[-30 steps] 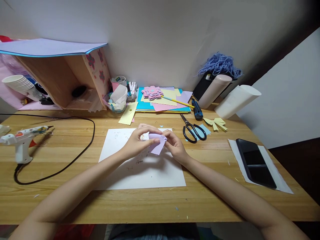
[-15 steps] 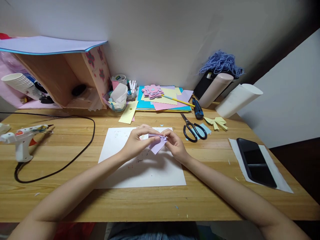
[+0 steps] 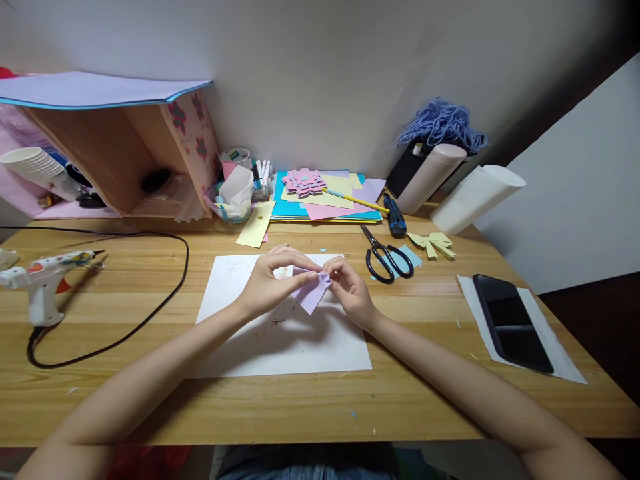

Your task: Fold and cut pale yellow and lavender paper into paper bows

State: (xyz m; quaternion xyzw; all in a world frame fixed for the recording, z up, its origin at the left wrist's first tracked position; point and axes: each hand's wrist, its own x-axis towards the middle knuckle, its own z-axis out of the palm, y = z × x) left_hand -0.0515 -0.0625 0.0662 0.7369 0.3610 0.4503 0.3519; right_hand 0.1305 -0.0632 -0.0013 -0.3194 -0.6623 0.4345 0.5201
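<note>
A small folded piece of light purple paper (image 3: pixel 311 295) is held between both hands above a white sheet (image 3: pixel 320 350) with pen marks. My left hand (image 3: pixel 270 283) pinches its left part between thumb and fingers. At its right end, the fingertips of my right hand (image 3: pixel 350 290) close on a creased, gathered corner. One pointed flap of the purple paper hangs down toward me. The fingers partly hide its upper edge.
Black-handled scissors (image 3: pixel 387 257), a blue cutter (image 3: pixel 395 217) and a yellow paper bow (image 3: pixel 434 245) lie at the right. Farther right is a phone (image 3: pixel 513 323). A glue gun (image 3: pixel 47 280) with its cable rests at the left. Coloured papers (image 3: pixel 330 213) lie behind.
The purple paper has turned slightly in my fingers; more of its flap and the creased corner now show. My left hand has shifted a little to the left.
</note>
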